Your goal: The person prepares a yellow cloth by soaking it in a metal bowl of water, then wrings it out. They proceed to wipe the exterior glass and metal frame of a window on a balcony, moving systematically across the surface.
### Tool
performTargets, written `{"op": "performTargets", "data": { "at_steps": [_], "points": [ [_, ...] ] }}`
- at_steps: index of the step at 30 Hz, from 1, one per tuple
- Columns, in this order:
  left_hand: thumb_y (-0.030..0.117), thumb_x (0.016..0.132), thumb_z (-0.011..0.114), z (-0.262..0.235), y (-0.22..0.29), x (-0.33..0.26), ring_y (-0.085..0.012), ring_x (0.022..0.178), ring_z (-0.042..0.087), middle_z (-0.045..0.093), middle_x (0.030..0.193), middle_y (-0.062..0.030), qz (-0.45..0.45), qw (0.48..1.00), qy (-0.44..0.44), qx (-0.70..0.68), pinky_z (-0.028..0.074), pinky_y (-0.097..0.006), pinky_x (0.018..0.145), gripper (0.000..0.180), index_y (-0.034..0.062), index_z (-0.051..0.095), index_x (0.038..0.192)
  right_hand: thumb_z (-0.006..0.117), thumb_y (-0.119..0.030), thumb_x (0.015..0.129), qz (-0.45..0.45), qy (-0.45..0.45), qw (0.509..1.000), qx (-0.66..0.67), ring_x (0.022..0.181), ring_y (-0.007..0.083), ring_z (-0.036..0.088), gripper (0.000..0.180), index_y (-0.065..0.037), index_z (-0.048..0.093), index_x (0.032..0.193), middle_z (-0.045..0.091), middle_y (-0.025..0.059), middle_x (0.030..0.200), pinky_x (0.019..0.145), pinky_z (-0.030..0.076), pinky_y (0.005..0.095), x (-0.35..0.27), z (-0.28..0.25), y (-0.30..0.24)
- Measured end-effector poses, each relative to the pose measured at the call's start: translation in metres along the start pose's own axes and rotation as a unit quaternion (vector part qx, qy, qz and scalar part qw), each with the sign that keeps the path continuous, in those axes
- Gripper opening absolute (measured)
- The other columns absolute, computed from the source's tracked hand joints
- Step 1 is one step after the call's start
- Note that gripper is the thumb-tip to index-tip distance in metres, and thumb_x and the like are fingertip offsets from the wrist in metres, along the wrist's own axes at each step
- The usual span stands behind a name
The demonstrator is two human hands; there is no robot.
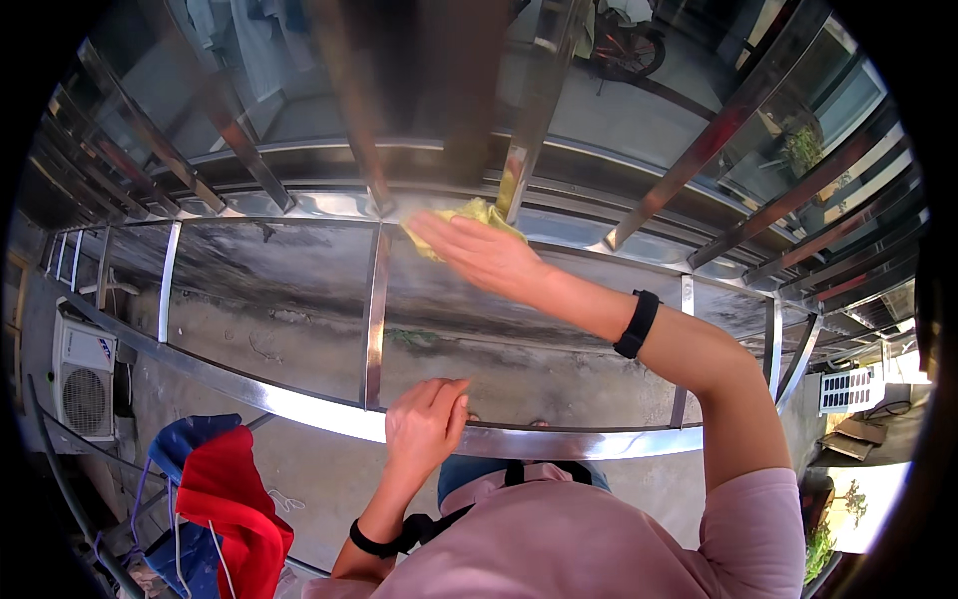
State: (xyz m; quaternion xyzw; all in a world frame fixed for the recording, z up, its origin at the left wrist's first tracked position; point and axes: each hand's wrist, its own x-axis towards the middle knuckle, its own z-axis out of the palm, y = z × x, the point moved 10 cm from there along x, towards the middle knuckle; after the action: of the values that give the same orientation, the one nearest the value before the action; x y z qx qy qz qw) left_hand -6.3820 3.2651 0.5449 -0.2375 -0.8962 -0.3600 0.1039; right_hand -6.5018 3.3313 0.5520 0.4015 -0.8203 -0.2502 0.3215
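Note:
My right hand (479, 255) lies with its fingers stretched over a crumpled yellow cloth (486, 212), pressing it to the shiny metal ledge (559, 228) at the foot of the upright window bars. Part of the cloth is hidden under the palm. Nearer to me, my left hand (427, 424) is over the lower metal rail (329, 412), its fingers curled in and the thumb against them. No object shows in it. Just left of the two hands, a flat metal post (375, 319) joins ledge and rail.
Glass with slanting metal bars (689, 150) fills the far side; a bicycle (626, 45) shows beyond it. At left stand an air-conditioner unit (85, 379) and a red cloth (235, 504) over a blue seat. A white crate (850, 389) and cardboard (854, 439) lie far right.

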Motion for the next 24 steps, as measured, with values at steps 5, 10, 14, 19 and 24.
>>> {"op": "performTargets", "data": {
  "at_steps": [5, 10, 14, 19, 24],
  "points": [
    [0.01, 0.079, 0.062, 0.001, -0.001, -0.003, -0.0248, 0.071, 0.061, 0.063, 0.081, -0.0067, 0.005, 1.0, -0.012, 0.01, 0.048, -0.036, 0.061, 0.012, 0.0058, 0.065, 0.089, 0.047, -0.018, 0.083, -0.053, -0.043, 0.997, -0.021, 0.137, 0.0121, 0.025, 0.06, -0.004, 0.033, 0.14, 0.028, 0.002, 0.148, 0.111, 0.019, 0.0269, -0.046, -0.009, 0.012],
    [0.009, 0.078, 0.062, 0.007, 0.0, 0.002, -0.025, 0.07, 0.061, 0.064, 0.08, -0.0068, 0.015, 1.0, -0.026, -0.004, 0.048, -0.035, 0.061, 0.012, 0.005, 0.065, 0.089, 0.047, -0.019, 0.086, -0.071, -0.13, 0.987, -0.059, 0.139, 0.0111, 0.021, 0.056, -0.006, 0.035, 0.14, 0.025, 0.0011, 0.15, 0.112, 0.017, 0.0271, -0.11, -0.014, 0.033],
    [0.009, 0.078, 0.062, 0.004, -0.002, -0.001, -0.0256, 0.069, 0.061, 0.064, 0.08, -0.0073, -0.008, 1.0, -0.015, -0.004, 0.049, -0.035, 0.06, 0.012, 0.0049, 0.065, 0.088, 0.046, -0.019, 0.087, -0.096, -0.208, 0.972, -0.042, 0.14, 0.011, 0.017, 0.055, -0.008, 0.037, 0.139, 0.024, -0.0003, 0.15, 0.113, 0.015, 0.0277, -0.162, -0.019, 0.051],
    [0.008, 0.077, 0.062, 0.009, 0.0, 0.002, -0.0259, 0.068, 0.061, 0.064, 0.08, -0.0075, -0.012, 0.999, -0.037, -0.003, 0.048, -0.035, 0.059, 0.012, 0.006, 0.066, 0.089, 0.048, -0.02, 0.088, -0.087, -0.32, 0.943, -0.039, 0.14, 0.0141, 0.017, 0.055, -0.009, 0.037, 0.14, 0.024, 0.0, 0.15, 0.113, 0.016, 0.0291, -0.226, -0.029, 0.075],
    [0.009, 0.078, 0.062, 0.012, -0.001, 0.001, -0.0266, 0.067, 0.061, 0.063, 0.078, -0.0082, -0.011, 0.999, -0.042, 0.01, 0.047, -0.036, 0.058, 0.013, 0.0066, 0.065, 0.09, 0.049, -0.024, 0.087, -0.019, -0.381, 0.923, 0.038, 0.139, 0.0201, 0.021, 0.049, -0.011, 0.045, 0.134, 0.027, 0.0013, 0.149, 0.114, 0.018, 0.0367, -0.265, -0.047, 0.095]
  ]
}}
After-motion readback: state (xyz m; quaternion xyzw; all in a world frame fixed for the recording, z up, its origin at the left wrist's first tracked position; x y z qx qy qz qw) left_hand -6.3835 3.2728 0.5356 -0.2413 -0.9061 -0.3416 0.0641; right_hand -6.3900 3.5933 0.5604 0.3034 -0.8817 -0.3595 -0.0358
